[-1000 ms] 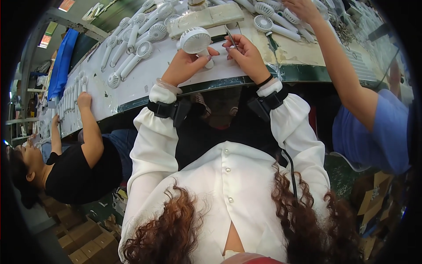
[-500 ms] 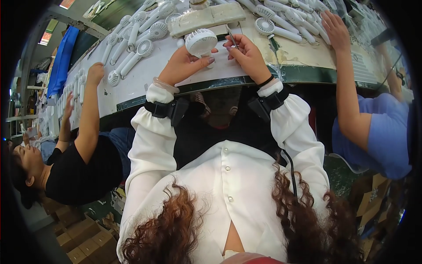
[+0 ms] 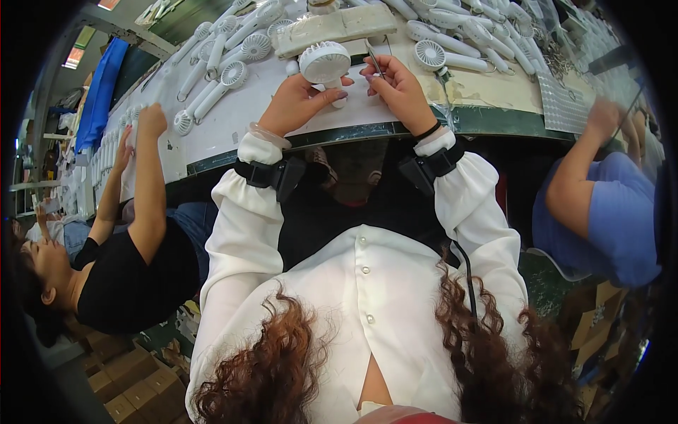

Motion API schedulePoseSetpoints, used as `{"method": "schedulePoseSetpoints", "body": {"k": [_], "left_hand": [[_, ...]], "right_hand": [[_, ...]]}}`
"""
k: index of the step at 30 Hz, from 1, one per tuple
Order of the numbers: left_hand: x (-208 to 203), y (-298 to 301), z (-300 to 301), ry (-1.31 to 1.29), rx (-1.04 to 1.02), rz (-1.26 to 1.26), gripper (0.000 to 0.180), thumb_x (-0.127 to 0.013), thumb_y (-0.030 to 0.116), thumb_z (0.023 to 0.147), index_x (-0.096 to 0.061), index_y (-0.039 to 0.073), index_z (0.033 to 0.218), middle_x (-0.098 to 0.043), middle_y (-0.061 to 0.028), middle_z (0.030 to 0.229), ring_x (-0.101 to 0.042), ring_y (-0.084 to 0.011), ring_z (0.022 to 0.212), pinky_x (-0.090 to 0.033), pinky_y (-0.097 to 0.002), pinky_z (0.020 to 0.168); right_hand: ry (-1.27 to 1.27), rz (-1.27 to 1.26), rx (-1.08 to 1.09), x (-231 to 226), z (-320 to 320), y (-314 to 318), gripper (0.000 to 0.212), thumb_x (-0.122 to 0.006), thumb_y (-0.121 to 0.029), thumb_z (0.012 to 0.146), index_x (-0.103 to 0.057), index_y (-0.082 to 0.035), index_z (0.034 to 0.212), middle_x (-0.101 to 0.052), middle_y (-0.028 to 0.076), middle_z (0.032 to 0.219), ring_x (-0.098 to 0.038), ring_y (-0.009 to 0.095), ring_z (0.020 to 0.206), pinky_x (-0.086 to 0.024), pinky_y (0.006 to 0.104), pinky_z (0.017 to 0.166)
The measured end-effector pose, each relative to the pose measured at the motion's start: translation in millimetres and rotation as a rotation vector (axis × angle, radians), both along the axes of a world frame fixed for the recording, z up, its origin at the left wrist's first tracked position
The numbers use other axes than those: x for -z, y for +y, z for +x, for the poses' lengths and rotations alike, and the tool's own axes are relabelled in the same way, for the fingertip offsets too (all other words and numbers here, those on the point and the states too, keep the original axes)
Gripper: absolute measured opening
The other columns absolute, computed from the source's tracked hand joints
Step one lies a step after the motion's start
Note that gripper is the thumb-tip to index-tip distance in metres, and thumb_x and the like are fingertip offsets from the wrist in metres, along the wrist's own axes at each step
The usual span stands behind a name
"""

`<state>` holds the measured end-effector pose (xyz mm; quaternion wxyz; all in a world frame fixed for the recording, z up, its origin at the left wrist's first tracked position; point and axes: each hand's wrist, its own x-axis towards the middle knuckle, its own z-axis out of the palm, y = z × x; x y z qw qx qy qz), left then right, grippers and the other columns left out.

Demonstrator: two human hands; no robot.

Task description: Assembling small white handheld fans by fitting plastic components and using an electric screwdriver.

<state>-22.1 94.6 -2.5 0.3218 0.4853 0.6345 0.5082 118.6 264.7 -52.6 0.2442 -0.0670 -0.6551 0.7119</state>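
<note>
My left hand (image 3: 300, 102) is closed around a white handheld fan (image 3: 325, 62), its round grille head tipped up above my fingers. Part of the fan's handle is hidden by my palm and thumb. Close on its right, my right hand (image 3: 399, 92) pinches a slim, pointed metal tool, which looks like tweezers (image 3: 375, 58), tip upward. The tool and the fan are apart. Both hands are over the near edge of the white worktable (image 3: 233, 131).
Several white handheld fans (image 3: 232, 75) lie at the left, and more are heaped at the right (image 3: 466, 35). A pale, worn block (image 3: 335, 32) lies beyond my hands. Co-workers sit on both sides, one in black (image 3: 141, 275), one in blue (image 3: 621, 212). Cardboard boxes (image 3: 134, 381) stand lower left.
The right co-worker's hand has drawn back from the fan heap toward the far right. At the left, the co-worker's arms have shifted. My own hands have barely moved.
</note>
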Motion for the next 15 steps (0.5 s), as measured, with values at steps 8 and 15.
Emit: {"method": "schedulePoseSetpoints", "body": {"k": [8,15], "left_hand": [[-0.4,-2.3,1.1,0.043,-0.006,0.009,0.033,-0.066,0.016,0.09,-0.06,0.004,0.12,-0.068,-0.0043,0.111,-0.061,-0.0121,0.099,-0.049,-0.0277,0.088],[2.8,-4.0,-3.1,0.094,0.002,0.022,0.035,-0.068,0.019,0.089,-0.06,0.005,0.121,-0.067,-0.0034,0.113,-0.06,-0.0116,0.099,-0.049,-0.0281,0.086]], "right_hand": [[-0.014,0.0,0.002,0.0,0.2,0.4,0.035,-0.056,-0.007,0.092,-0.05,-0.001,0.126,-0.06,0.004,0.108,-0.057,0.008,0.088,-0.049,0.0228,0.077],[-0.032,0.006,-0.007,-0.7,0.8,0.8,0.035,-0.055,-0.007,0.093,-0.05,-0.001,0.126,-0.06,0.005,0.109,-0.058,0.009,0.09,-0.049,0.0231,0.077]]}}
